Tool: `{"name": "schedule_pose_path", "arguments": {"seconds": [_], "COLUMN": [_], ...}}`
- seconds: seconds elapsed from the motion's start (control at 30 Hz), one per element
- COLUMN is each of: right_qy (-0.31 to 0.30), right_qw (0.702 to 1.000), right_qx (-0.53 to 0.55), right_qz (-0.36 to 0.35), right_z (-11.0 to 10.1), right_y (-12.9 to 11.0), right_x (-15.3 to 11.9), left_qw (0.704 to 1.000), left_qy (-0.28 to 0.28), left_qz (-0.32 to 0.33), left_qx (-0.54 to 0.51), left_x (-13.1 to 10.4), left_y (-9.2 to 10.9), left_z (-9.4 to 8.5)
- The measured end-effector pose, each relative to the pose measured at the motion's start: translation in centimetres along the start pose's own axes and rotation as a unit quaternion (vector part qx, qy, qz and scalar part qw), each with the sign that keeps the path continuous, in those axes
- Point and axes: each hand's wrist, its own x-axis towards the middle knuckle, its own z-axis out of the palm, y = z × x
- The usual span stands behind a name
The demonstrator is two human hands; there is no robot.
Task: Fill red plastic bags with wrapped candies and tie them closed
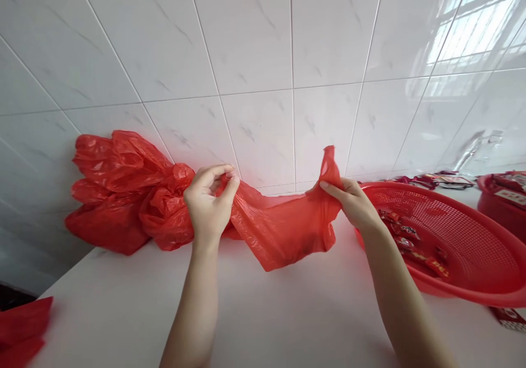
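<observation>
A thin red plastic bag [283, 225] is stretched sideways between my two hands, above the white table [246, 313]. My left hand [211, 198] pinches its left end between thumb and fingertips. At the other end, my right hand [349, 201] is closed on the bag near a handle loop, which sticks up above the thumb. The fingers behind the bag are partly hidden. Close behind my left hand lies a heap of crumpled red plastic bags [123, 193] against the wall. My right forearm passes in front of the left rim of a red basket [472, 231].
Small wrapped packets [427, 258] lie inside the basket. Behind it are more packets [444, 180] and a clear plastic item [479, 149]. A second red container [503, 203] stands at the right edge. White wall tiles [258, 132] back the table. Something red [24, 329] shows at lower left.
</observation>
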Motion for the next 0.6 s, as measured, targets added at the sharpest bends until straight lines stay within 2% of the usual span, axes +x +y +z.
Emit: {"name": "schedule_pose_path", "arguments": {"seconds": [0.1,0.2,0.3,0.37,0.43,0.5,0.53,0.6], "right_qy": [0.028,0.033,0.036,0.039,0.041,0.041,0.04,0.038], "right_qw": [0.998,0.997,0.996,0.995,0.995,0.996,0.996,0.996], "right_qx": [0.057,0.072,0.076,0.078,0.076,0.07,0.066,0.059], "right_qz": [0.003,0.016,0.031,0.041,0.047,0.05,0.05,0.052], "right_z": [-0.3,-0.3,-0.2,-0.2,-0.3,-0.4,-0.5,-0.6], "right_y": [0.3,0.4,0.6,0.6,0.6,0.4,0.3,0.1], "right_x": [0.3,0.5,0.6,0.6,0.5,0.4,0.3,0.1], "left_qw": [1.0,1.0,0.996,0.991,0.981,0.966,0.958,0.949], "left_qy": [0.006,-0.02,-0.031,-0.048,-0.114,-0.177,-0.193,-0.184], "left_qz": [-0.003,0.003,0.058,0.07,0.029,-0.058,-0.105,-0.189], "left_qx": [0.019,-0.005,-0.06,-0.108,-0.156,-0.181,-0.185,-0.173], "left_x": [0.1,-0.5,-2.0,-3.5,-5.4,-7.6,-8.6,-10.4], "left_y": [-0.8,-1.3,-2.4,-3.7,-5.1,-6.4,-6.8,-7.2], "left_z": [-0.8,-1.1,-0.9,-0.7,-0.4,-0.1,0.0,0.2]}}
